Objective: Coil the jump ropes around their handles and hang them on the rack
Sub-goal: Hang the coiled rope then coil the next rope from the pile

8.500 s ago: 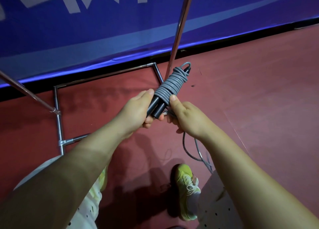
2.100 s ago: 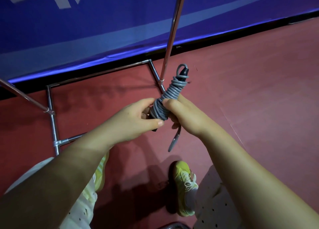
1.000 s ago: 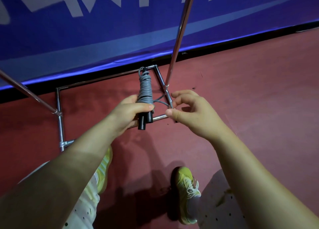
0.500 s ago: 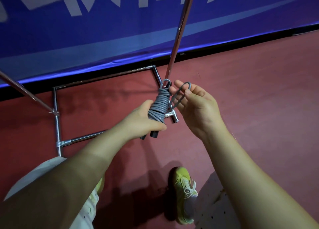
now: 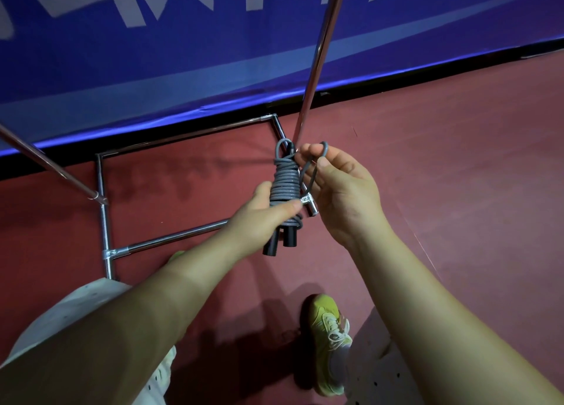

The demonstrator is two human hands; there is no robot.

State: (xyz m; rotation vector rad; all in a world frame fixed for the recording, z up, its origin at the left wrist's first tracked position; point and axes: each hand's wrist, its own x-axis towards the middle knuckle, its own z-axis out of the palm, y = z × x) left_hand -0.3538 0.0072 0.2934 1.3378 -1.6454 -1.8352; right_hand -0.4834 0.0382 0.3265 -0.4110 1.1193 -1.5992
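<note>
Frame centre: left hand (image 5: 259, 218) gripping coiled jump rope (image 5: 285, 185), black handles (image 5: 282, 238) poking down. Right hand (image 5: 338, 188) pinching loose rope loop (image 5: 317, 157), fingers curled. Rack pole (image 5: 317, 53) just behind.

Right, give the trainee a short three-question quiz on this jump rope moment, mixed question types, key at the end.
1. True or false: the jump rope already hangs on the rack.
2. Multiple choice: what does the right hand pinch? A) a handle end B) a loose loop of rope C) the rack's upright pole
3. Fill in: the left hand grips the coiled bundle, and the two black handle ends stick out ____ it.

Key: 1. false, both hands hold it in front of the rack. 2. B. 3. below.
</note>
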